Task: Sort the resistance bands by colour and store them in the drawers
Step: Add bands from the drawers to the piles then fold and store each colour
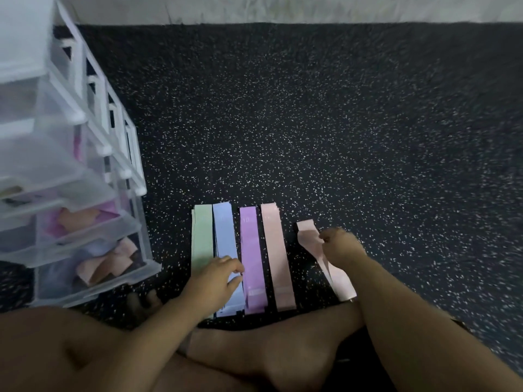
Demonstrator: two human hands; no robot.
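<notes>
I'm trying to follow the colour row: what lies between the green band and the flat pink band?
The blue band and the purple band, side by side on the floor, seen in the head view.

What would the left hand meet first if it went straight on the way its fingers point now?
The left hand rests on the blue band, fingers pointing right. Going straight on, it would probably meet the purple band first, just beside its fingertips; how high the hand sits is unclear.
</notes>
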